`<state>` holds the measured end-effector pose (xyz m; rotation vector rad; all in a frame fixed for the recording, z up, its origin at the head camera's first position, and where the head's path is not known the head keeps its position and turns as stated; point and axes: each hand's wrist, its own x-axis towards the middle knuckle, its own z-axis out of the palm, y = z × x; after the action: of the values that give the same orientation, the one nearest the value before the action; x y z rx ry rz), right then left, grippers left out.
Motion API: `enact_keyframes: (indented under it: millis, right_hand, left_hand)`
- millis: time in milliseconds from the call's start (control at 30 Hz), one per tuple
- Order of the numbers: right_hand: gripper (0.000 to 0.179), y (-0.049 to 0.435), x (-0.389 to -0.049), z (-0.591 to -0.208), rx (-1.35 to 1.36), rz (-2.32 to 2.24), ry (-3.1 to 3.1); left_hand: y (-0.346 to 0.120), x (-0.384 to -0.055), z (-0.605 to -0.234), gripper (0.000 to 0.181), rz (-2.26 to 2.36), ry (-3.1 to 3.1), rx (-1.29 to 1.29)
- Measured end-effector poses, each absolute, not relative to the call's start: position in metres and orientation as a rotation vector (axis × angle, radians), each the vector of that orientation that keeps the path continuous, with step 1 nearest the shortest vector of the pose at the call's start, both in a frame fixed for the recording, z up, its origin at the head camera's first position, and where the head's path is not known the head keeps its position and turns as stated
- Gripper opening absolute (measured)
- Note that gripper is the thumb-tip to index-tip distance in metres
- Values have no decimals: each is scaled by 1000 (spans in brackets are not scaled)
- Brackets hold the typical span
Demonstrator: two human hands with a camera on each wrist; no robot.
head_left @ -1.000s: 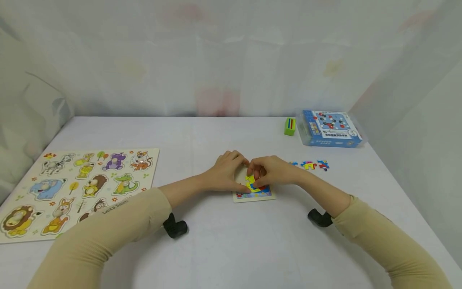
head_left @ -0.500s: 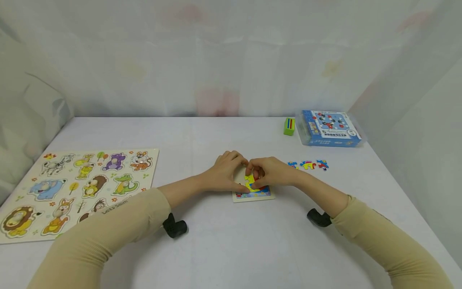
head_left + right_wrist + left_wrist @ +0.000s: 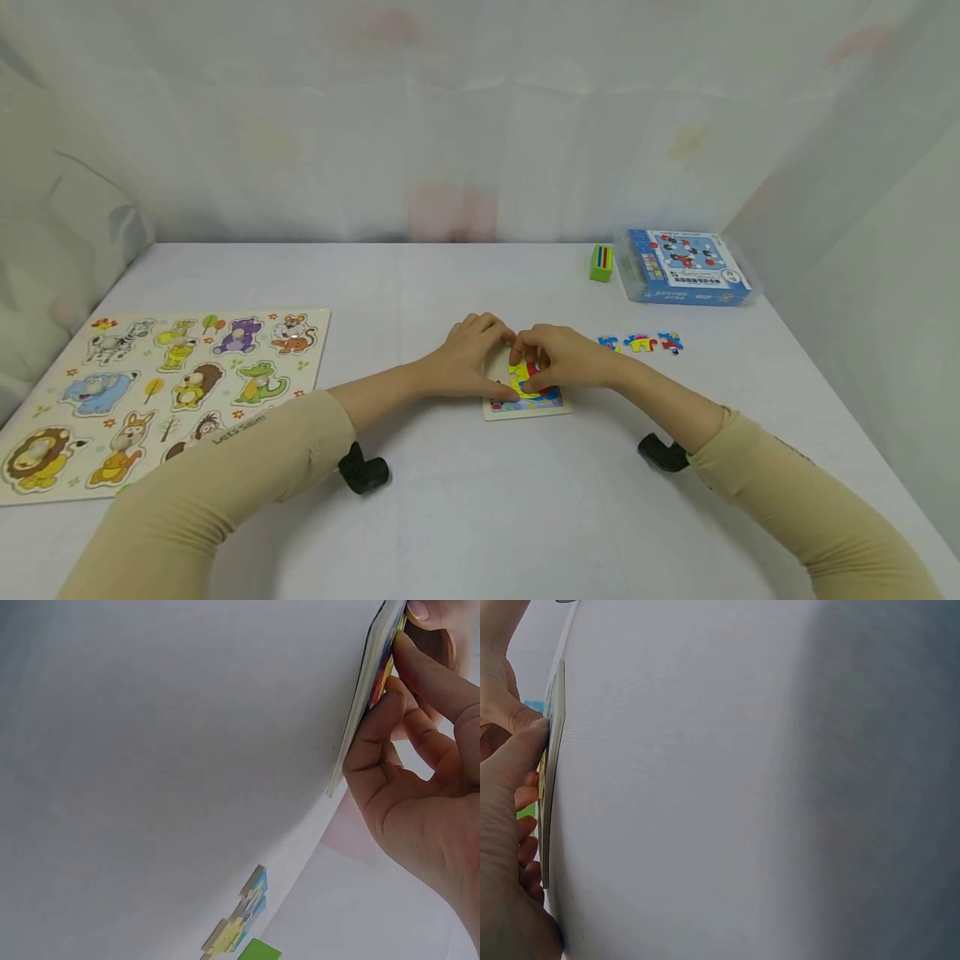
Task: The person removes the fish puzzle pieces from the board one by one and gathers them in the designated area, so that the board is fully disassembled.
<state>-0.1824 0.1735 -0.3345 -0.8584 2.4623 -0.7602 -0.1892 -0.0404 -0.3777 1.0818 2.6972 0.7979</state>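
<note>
- Right now both sets of fingers (image 3: pixel 525 343) meet over a small square wooden puzzle board (image 3: pixel 528 403) lying flat on the white tabletop (image 3: pixel 480 500).
- The right hand (image 3: pixel 564 357) has its fingers curled, pinching a yellow puzzle piece (image 3: pixel 519 377) down onto the board.
- The left hand (image 3: pixel 471 357) rests on the board's left side, fingers bent and pressing it; its thumb lies against the edge.
- Three loose colourful puzzle pieces (image 3: pixel 641 342) lie just right of the hands.
- Further back stand a green block (image 3: pixel 602 262) and a blue box (image 3: pixel 686 267).
- Far left lies a large wooden animal puzzle board (image 3: pixel 161 392).
</note>
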Motion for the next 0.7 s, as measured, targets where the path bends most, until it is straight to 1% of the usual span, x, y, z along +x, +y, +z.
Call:
enact_keyframes:
  millis: [700]
  right_hand:
    - [31,173,-182,-334,-864,-773,2451]
  left_hand:
    - [-40,-190,-378,75,802,2689,1067]
